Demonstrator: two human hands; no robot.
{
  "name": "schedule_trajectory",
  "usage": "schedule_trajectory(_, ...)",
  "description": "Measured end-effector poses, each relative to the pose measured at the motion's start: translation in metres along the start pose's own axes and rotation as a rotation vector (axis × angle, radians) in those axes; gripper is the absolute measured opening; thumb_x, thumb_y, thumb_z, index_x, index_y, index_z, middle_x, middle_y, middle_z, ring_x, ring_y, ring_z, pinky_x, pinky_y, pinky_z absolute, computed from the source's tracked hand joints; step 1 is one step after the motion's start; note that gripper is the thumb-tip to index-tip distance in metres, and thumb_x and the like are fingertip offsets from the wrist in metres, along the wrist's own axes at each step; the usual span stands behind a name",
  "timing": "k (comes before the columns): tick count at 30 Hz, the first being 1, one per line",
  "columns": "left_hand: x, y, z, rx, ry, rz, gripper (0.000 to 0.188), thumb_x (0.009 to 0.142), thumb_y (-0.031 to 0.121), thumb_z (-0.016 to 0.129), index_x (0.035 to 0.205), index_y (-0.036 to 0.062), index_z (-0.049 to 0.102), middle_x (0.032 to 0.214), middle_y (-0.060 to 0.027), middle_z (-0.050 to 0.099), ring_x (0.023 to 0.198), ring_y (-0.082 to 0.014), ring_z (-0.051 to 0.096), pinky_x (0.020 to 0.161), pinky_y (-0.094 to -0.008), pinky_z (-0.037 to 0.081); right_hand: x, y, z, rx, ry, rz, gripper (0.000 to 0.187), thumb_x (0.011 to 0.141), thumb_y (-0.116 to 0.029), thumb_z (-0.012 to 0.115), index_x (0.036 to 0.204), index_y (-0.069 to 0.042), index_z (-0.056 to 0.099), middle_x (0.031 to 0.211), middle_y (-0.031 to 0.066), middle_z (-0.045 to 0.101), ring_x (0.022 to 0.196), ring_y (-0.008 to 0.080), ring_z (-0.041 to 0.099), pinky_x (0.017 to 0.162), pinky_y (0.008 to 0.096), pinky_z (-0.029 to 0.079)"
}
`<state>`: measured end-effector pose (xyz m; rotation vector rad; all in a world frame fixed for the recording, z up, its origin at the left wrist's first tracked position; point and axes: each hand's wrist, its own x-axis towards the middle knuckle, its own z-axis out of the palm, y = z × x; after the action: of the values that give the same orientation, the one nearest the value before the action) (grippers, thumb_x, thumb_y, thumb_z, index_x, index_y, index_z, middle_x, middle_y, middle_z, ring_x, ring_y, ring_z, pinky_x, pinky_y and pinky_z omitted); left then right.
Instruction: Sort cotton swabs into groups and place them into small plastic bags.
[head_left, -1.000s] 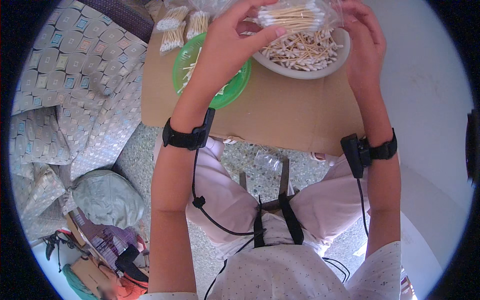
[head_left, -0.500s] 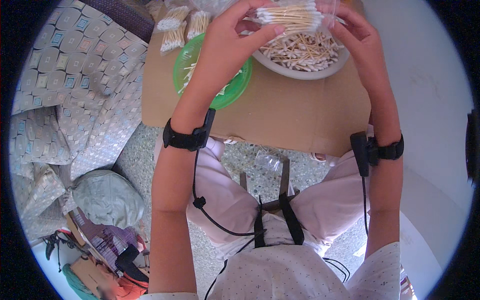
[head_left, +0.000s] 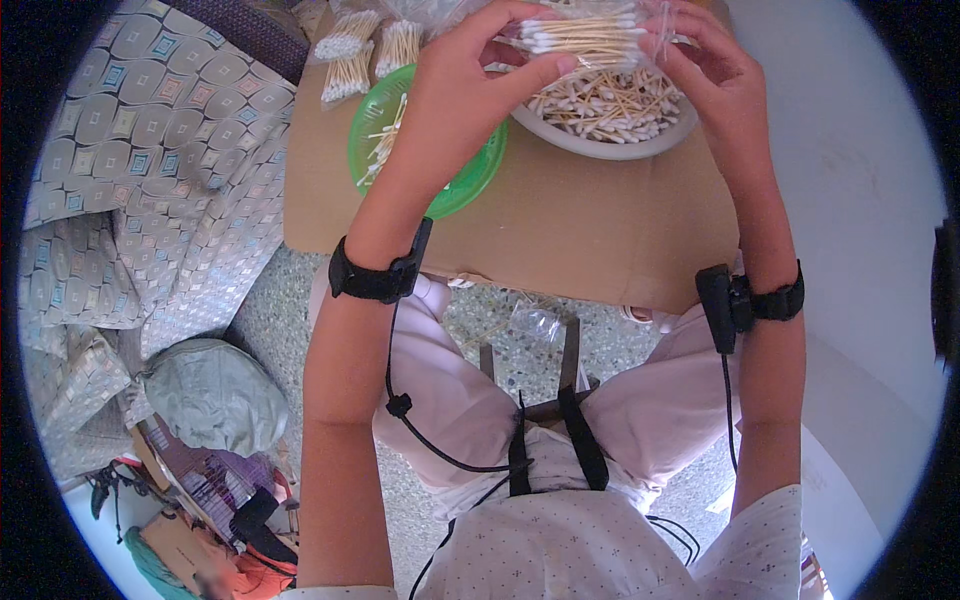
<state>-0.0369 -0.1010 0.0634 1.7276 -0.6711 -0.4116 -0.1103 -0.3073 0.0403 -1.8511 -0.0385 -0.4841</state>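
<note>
Between my two hands is a clear plastic bag of cotton swabs [head_left: 588, 36], the swabs lying side by side across it. My left hand [head_left: 485, 70] grips the bag's left end, thumb along its lower edge. At the other end, my right hand [head_left: 708, 60] pinches the loose plastic. Just below the bag, a pale bowl [head_left: 610, 151] heaped with loose cotton swabs [head_left: 610, 108] stands on the cardboard-covered table [head_left: 590, 220]. A green basket [head_left: 478, 185] with a few swabs sits beneath my left wrist, partly hidden by it.
Several filled bags of swabs [head_left: 347, 75] lie at the table's far left, beside more clear plastic [head_left: 430, 12]. A patterned cloth [head_left: 160, 130] drapes on the left, near a grey-green rounded bundle [head_left: 215, 395]. A pale wall [head_left: 850, 200] runs along the right.
The bag has tilted slightly and its swabs show more plainly. Both hands keep their hold, and my left hand has shifted a little to the right.
</note>
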Motion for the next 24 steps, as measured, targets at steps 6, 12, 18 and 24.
schedule_trajectory(6,0.0,-0.001,0.002,0.008,0.0,-0.004,0.035,0.084,0.01,0.066,0.115,-0.0011,0.053,0.096,-0.0053,0.061,0.083,-0.0093,0.057,0.071,-0.0217,0.046,0.0,0.004,0.002,0.2,0.043,0.015,0.018,0.087,-0.012,0.06,0.102,-0.001,0.063,0.11,0.0074,0.056,0.1,0.0143,0.055,0.087,0.0282,0.044)
schedule_trajectory(12,0.0,-0.002,0.001,-0.033,-0.007,-0.011,0.035,0.084,0.01,0.066,0.115,-0.0007,0.053,0.096,-0.0055,0.061,0.083,-0.0094,0.057,0.071,-0.0217,0.046,0.002,0.003,-0.002,0.375,0.075,0.181,0.019,0.088,-0.011,0.058,0.103,0.001,0.063,0.108,0.006,0.06,0.095,0.013,0.057,0.085,0.027,0.045)
schedule_trajectory(18,-0.001,0.002,0.003,0.028,0.023,-0.04,0.035,0.083,0.009,0.067,0.114,0.0002,0.054,0.096,-0.0053,0.061,0.082,-0.0093,0.057,0.071,-0.0218,0.046,0.0,0.011,-0.001,0.259,0.039,0.109,0.015,0.086,-0.01,0.062,0.098,-0.002,0.065,0.11,0.0058,0.057,0.096,0.0122,0.056,0.084,0.0265,0.046)
schedule_trajectory(24,0.001,-0.007,0.001,0.032,0.029,0.008,0.032,0.083,0.008,0.066,0.112,-0.0001,0.054,0.096,-0.0054,0.061,0.082,-0.0093,0.057,0.07,-0.022,0.047,-0.002,0.003,0.006,0.162,0.051,0.106,0.01,0.084,-0.008,0.063,0.091,-0.001,0.065,0.113,0.0073,0.054,0.097,0.0147,0.055,0.085,0.0276,0.045)
